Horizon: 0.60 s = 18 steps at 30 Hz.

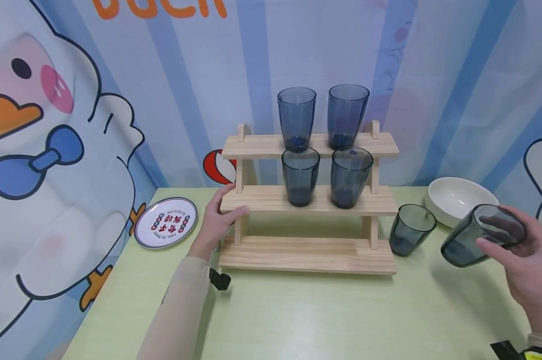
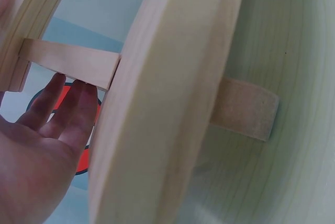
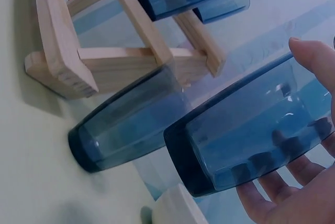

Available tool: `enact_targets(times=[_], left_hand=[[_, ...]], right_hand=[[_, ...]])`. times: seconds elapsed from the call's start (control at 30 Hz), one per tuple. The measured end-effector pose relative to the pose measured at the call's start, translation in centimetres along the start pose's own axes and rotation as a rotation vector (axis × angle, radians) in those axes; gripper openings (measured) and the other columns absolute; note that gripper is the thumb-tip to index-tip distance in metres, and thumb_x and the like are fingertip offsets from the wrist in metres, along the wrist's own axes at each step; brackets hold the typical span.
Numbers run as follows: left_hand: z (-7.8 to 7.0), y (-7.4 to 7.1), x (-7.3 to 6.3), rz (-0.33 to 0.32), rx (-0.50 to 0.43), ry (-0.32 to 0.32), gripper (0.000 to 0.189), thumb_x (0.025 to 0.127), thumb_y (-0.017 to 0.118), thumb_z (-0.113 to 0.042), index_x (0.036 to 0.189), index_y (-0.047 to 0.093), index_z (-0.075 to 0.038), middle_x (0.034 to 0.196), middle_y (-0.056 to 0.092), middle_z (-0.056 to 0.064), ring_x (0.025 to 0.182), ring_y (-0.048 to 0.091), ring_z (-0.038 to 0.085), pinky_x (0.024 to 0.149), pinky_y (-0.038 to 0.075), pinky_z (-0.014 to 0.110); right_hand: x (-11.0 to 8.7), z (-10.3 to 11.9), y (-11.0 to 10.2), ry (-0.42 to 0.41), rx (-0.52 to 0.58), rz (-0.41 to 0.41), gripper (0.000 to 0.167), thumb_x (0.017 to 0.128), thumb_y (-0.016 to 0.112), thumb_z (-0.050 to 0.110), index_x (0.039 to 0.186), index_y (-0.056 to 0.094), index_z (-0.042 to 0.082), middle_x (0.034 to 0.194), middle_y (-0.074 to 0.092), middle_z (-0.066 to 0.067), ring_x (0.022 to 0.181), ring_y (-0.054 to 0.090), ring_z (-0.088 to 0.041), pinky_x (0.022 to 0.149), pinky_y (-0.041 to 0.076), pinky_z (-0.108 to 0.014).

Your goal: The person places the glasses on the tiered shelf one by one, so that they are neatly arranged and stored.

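A three-tier wooden shelf rack (image 1: 307, 255) stands on the table. My left hand (image 1: 214, 222) grips the left end of its middle board, thumb over the front; in the left wrist view the fingers (image 2: 78, 106) touch an upright. My right hand (image 1: 529, 260) holds a blue-grey glass (image 1: 464, 242), tilted and raised over the table, fingers wrapped around its side. A second glass (image 1: 409, 235) stands on the table, close to the rack's right end. Two glasses (image 1: 296, 117) stand on the top board and two more glasses (image 1: 300, 177) on the middle board. The bottom board bears nothing.
Behind the held glass, a white bowl (image 1: 453, 192) sits at the back right of the table. A round plate with red lettering (image 1: 165, 222) lies left of the rack. A printed cloth backdrop (image 1: 199, 75) hangs right behind the table (image 1: 298, 315).
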<state>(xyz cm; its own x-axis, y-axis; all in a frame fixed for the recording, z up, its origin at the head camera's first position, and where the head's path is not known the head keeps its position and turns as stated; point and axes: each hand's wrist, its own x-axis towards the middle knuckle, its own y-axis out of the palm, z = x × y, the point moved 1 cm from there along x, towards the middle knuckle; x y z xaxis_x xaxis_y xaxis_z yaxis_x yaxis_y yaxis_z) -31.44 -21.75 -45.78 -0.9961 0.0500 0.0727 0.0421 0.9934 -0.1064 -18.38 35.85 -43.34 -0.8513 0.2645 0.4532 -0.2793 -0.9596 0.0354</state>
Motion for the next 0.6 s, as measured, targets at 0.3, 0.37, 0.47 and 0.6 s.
enact_targets(times=[0.3, 0.37, 0.47, 0.6], left_hand=[[0.1, 0.0, -0.2, -0.013, 0.012, 0.047, 0.068, 0.095, 0.079, -0.017, 0.155, 0.048, -0.028, 0.153, 0.048, 0.012, 0.127, 0.054, 0.032, 0.104, 0.051, 0.047], [0.1, 0.0, -0.2, -0.013, 0.013, 0.049, 0.068, 0.095, 0.079, -0.017, 0.155, 0.048, -0.028, 0.153, 0.049, 0.011, 0.127, 0.054, 0.031, 0.104, 0.051, 0.048], [0.0, 0.0, -0.2, -0.010, 0.009, 0.052, 0.069, 0.095, 0.079, -0.017, 0.155, 0.048, -0.028, 0.154, 0.048, 0.011, 0.128, 0.054, 0.031, 0.106, 0.049, 0.048], [0.0, 0.0, -0.2, -0.005, -0.007, 0.059, 0.070, 0.095, 0.078, -0.015, 0.157, 0.047, -0.027, 0.156, 0.047, 0.011, 0.128, 0.053, 0.031, 0.106, 0.048, 0.046]], right_hand=[[-0.2, 2.2, 1.5, -0.048, 0.051, 0.085, 0.077, 0.085, 0.058, -0.033, 0.154, 0.048, -0.001, 0.130, 0.067, 0.002, 0.105, 0.067, -0.006, 0.086, 0.052, -0.010], [-0.3, 2.6, 1.9, -0.052, 0.083, 0.109, 0.078, 0.084, 0.057, -0.034, 0.154, 0.047, -0.001, 0.131, 0.067, 0.000, 0.107, 0.067, -0.007, 0.086, 0.052, -0.010], [-0.4, 3.2, 2.6, -0.052, 0.118, 0.150, 0.079, 0.084, 0.057, -0.035, 0.155, 0.046, -0.002, 0.132, 0.067, -0.002, 0.113, 0.066, -0.009, 0.085, 0.054, -0.012], [-0.5, 4.0, 3.7, -0.060, 0.123, 0.212, 0.079, 0.083, 0.056, -0.036, 0.155, 0.045, -0.004, 0.134, 0.066, -0.003, 0.120, 0.063, -0.010, 0.086, 0.054, -0.013]])
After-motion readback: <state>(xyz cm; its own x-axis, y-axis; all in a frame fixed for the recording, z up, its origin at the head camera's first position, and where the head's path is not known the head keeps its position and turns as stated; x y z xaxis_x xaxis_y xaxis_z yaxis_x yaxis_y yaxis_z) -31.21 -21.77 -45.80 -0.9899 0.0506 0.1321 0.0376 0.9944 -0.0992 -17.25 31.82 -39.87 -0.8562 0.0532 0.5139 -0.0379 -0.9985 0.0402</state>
